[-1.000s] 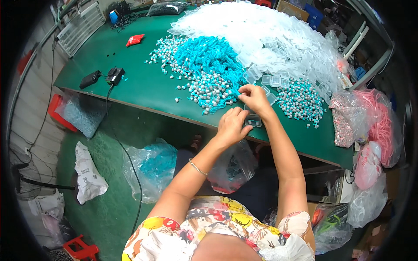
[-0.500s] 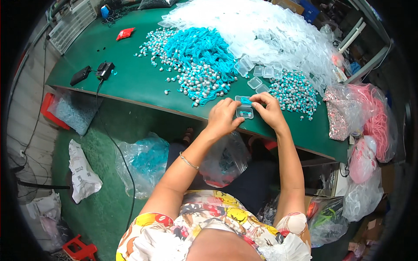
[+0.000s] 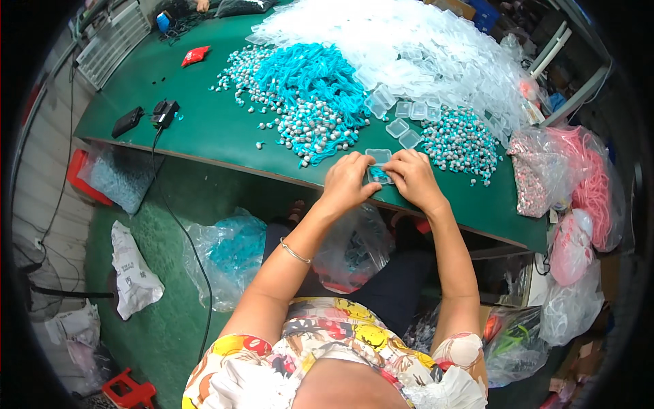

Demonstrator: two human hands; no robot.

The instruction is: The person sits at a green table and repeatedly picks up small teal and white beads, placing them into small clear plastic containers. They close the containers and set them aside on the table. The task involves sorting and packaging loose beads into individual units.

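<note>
A small clear plastic hinged case [image 3: 379,155] lies with its lid up at the front edge of the green table [image 3: 225,146]. My left hand [image 3: 347,180] grips its left side between thumb and fingers. Turquoise cord [image 3: 377,173] sits in the lower half, with my right hand [image 3: 413,178] closed on it, fingertips inside the case. Those fingers hide part of the contents. Close by on the right lies a heap of small grey-and-turquoise pieces [image 3: 460,146]. Two more empty clear cases [image 3: 409,139] rest just beyond my right hand.
A pile of turquoise cords [image 3: 306,75] with grey-tipped ends lies left of centre. Behind spreads a large mound of clear cases [image 3: 402,41]. A black adapter [image 3: 164,113] trails a cable off the left edge. Bags of pink cords [image 3: 589,184] hang at the right.
My right hand has moved down from the lid to the lower half, bringing the turquoise cord with it. My left hand stays on the case.
</note>
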